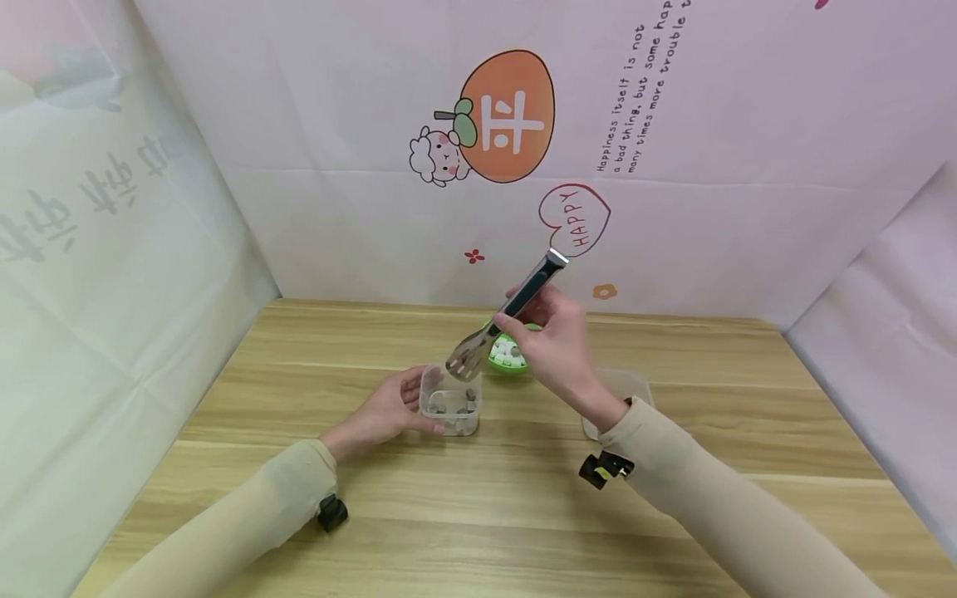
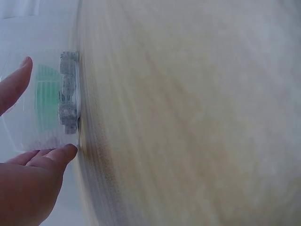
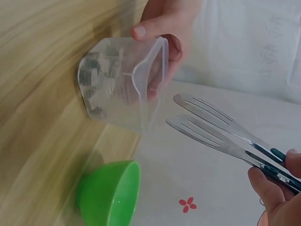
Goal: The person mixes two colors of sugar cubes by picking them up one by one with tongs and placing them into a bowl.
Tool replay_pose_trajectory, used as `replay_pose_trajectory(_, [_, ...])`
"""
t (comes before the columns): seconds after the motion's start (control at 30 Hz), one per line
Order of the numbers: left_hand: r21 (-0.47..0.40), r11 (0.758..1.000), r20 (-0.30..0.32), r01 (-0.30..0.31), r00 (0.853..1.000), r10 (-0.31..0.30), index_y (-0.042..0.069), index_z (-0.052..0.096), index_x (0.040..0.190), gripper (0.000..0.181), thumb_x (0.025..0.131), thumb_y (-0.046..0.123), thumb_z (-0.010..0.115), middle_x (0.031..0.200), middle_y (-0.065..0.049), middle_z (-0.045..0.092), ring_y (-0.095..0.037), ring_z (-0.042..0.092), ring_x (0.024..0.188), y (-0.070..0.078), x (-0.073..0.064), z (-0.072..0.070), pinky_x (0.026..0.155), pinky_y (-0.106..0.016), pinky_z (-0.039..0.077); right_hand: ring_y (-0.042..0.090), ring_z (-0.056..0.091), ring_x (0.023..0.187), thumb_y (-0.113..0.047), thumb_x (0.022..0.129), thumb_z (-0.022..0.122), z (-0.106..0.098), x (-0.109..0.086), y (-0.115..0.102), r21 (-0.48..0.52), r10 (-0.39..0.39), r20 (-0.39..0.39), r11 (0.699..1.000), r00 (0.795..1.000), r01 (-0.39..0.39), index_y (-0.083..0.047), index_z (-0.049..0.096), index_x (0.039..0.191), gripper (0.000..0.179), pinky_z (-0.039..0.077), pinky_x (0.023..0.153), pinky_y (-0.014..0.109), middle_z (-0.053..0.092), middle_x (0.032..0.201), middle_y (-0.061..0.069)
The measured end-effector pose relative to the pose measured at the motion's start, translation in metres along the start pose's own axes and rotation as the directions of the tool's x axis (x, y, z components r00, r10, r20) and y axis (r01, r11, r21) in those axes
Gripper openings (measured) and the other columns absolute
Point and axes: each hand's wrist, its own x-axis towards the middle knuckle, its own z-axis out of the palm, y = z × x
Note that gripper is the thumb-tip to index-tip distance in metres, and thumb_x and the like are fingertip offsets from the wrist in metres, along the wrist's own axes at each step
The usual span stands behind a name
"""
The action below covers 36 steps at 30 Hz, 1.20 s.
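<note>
My left hand [image 1: 385, 411] grips a clear plastic container [image 1: 428, 407] on the wooden table, thumb on the near side and fingers at the far side. Small grey cubes [image 2: 68, 87] lie on its bottom. In my right hand [image 1: 557, 336] is a pair of metal tongs [image 1: 528, 291] with dark grips, slanting down to the left. Their slotted tips are over the container's rim in the head view. The right wrist view shows the two tips slightly apart with nothing between them. Just right of the container stands a green bowl [image 3: 108, 193] holding white and grey cubes, partly covered by my right hand.
A second clear container [image 1: 631, 386] stands to the right, partly hidden by my right forearm. The wooden table [image 1: 478, 515] reaches back to a printed white cloth [image 1: 336, 241], with more cloth at both sides.
</note>
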Motion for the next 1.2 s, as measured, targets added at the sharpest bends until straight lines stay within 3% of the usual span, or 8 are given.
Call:
replay_pose_trajectory(0.3, [0.015, 1.000, 0.009, -0.019, 1.000, 0.019, -0.004, 0.038, 0.158, 0.096, 0.078, -0.006, 0.090, 0.154, -0.024, 0.051, -0.039, 0.048, 0.143, 0.001, 0.000, -0.001, 0.119, -0.046, 0.041, 0.029, 0.077, 0.093, 0.005, 0.090, 0.081, 0.016, -0.007, 0.010, 0.037, 0.065, 0.057, 0.997, 0.996, -0.067, 0.001, 0.068, 0.113, 0.027, 0.065, 0.080, 0.031, 0.074, 0.102, 0.015])
replay_pose_trajectory(0.93, [0.038, 0.999, 0.011, -0.016, 1.000, 0.015, -0.006, 0.034, 0.160, 0.098, 0.079, -0.004, 0.090, 0.158, -0.024, 0.046, -0.037, 0.046, 0.145, 0.001, -0.001, 0.000, 0.118, -0.043, 0.041, 0.023, 0.075, 0.083, 0.005, 0.087, 0.083, 0.033, -0.015, 0.029, 0.007, 0.047, 0.091, 0.999, 0.995, -0.048, 0.000, 0.071, 0.107, 0.024, 0.064, 0.071, 0.029, 0.074, 0.096, 0.010])
replay_pose_trajectory(1.2, [0.050, 0.999, 0.002, -0.019, 1.000, 0.019, -0.006, 0.035, 0.159, 0.098, 0.079, -0.003, 0.090, 0.157, -0.023, 0.047, -0.037, 0.047, 0.144, -0.001, 0.000, 0.000, 0.119, -0.045, 0.041, 0.023, 0.075, 0.079, 0.007, 0.088, 0.081, 0.039, -0.014, 0.035, 0.022, 0.113, 0.071, 0.993, 0.991, -0.115, 0.001, 0.069, 0.104, 0.021, 0.063, 0.068, 0.027, 0.071, 0.092, 0.011])
